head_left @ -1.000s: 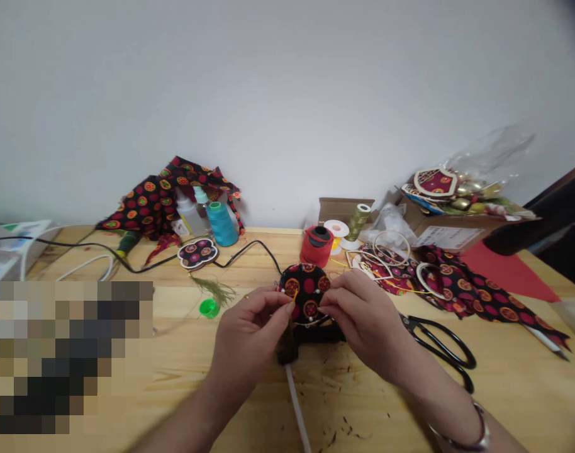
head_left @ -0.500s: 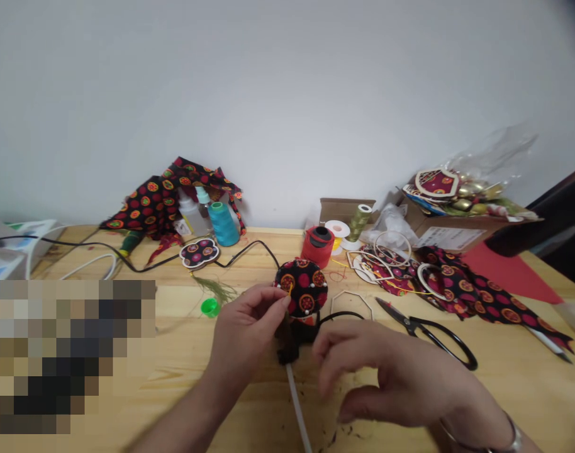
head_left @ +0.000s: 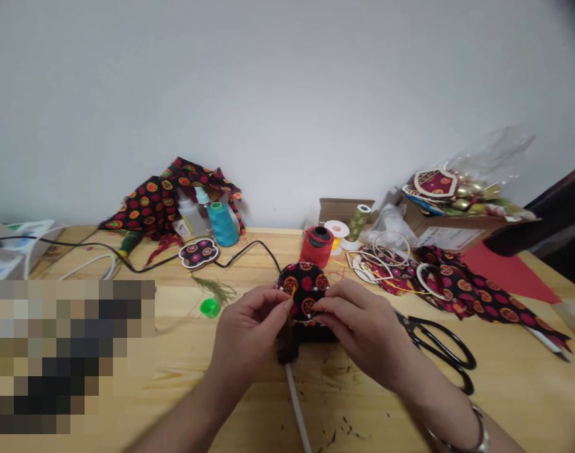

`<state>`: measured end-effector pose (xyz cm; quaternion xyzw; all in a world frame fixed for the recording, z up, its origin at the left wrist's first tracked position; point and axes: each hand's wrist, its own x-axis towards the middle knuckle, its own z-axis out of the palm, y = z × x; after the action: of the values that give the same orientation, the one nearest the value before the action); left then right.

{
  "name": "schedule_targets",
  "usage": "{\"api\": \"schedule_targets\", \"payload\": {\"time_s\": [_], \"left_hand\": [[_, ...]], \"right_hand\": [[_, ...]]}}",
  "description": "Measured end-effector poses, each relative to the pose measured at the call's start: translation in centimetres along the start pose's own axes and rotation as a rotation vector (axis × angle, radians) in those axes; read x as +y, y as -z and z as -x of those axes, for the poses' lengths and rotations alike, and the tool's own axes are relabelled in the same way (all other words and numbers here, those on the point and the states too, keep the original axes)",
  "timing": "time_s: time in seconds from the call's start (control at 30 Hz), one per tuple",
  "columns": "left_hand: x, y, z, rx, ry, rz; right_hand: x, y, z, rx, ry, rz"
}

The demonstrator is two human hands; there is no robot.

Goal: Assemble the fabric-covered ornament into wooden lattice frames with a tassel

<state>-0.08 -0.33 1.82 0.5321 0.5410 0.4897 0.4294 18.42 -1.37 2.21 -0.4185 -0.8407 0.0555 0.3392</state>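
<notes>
The disc [head_left: 306,281] clamped in the left grip [head_left: 250,327] could twist if the right grip [head_left: 367,330] (fingertips together opposite) tugs.

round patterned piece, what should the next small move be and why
Perhaps steady the round patterned piece with the left hand, which pinches its left side, while the right hand makes a slight adjustment at the right edge, where it reaches beside small white dots.

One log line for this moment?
left fingers: pinching round fabric piece | right fingers: at its right edge | scissors: on table
</notes>
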Motion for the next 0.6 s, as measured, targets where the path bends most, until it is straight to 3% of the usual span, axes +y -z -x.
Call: {"api": "schedule_targets", "payload": {"time_s": [0.23, 0.6], "left_hand": [[0.18, 0.04, 0.06, -0.006, 0.0, 0.005], [0.28, 0.05, 0.08, 0.005, -0.006, -0.001]], "right_hand": [[-0.19, 0.07, -0.35, -0.031, 0.044, 0.068], [-0.45, 0.56, -0.66, -0.021, 0.01, -0.067]]}}
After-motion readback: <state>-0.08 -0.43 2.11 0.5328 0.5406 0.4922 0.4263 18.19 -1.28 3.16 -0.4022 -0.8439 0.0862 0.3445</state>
